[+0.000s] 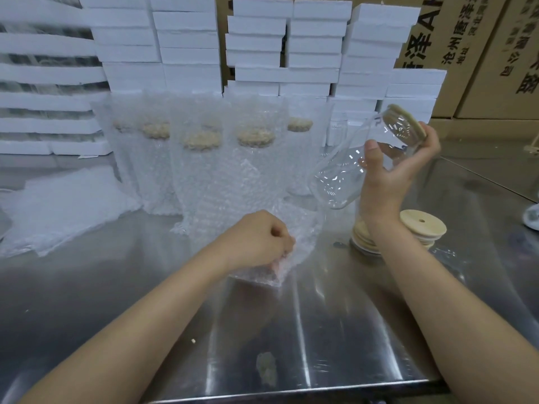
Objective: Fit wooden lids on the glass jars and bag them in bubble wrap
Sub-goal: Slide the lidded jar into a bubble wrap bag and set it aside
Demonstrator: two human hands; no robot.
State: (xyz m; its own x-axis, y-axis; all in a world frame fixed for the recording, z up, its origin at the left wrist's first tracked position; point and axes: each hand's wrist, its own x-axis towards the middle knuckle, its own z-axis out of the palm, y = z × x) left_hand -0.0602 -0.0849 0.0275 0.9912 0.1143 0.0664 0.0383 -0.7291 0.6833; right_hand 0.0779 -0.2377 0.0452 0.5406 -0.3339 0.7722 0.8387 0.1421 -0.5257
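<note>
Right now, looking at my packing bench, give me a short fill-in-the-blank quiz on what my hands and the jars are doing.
1. The right hand holds a tilted glass jar capped with a ____ lid.
2. The left hand grips an empty ____ bag.
3. The stack of spare lids sits on the metal table beside the ____ forearm.

Missing words: wooden; bubble wrap; right

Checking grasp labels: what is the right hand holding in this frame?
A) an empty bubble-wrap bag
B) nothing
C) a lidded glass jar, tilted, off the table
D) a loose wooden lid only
C: the right hand grips a clear glass jar tilted in the air with a wooden lid on its mouth, while the left hand holds the bubble-wrap bag on the steel table.
</note>
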